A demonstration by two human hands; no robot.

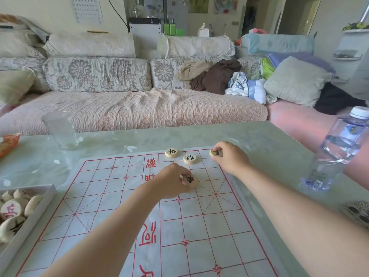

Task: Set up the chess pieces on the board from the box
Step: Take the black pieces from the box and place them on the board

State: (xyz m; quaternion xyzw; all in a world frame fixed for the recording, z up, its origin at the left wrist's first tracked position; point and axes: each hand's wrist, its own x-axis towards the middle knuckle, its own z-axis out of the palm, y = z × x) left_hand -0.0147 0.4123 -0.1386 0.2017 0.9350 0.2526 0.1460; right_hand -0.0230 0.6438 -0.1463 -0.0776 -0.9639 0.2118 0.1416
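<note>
Pale wood, light and stiff by my judgement, and best taken by the rim: my left hand (171, 182) pinches one round black-lettered wooden disc (190, 180) that way. My right hand (229, 157), ahead and apart, pinches a second black-lettered disc (216, 153). Being round, they have no long axis; both tilt their faces toward me over the white red-gridded board sheet (99, 196), with the open white box (34, 218) well left of my left hand.

head-worn view, angled forward-down, close over board (111, 196)
</note>
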